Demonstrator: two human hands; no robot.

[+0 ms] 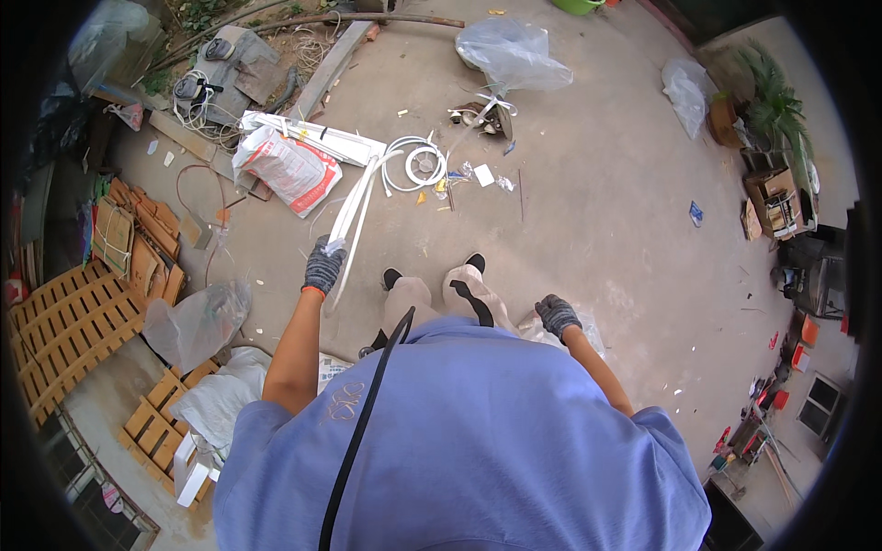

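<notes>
My left hand [322, 267], in a gray glove, is shut tight around the near end of some long white strips [354, 204]. My right hand [557, 315], gloved too, is curled by my hip and seems to be touching a clear bag [588, 331], but I cannot tell if it holds it.

The strips are thin, flat and bendy. They reach from my fist out over the floor [606, 202] to a white hose coil [415, 163] and a printed sack [287, 169]. I think the far ends could catch on the coil or the sack and drag them along. The strips could also slide apart in my glove, since I hold only one end. My shoes [432, 268] are near, so I might trip.
</notes>
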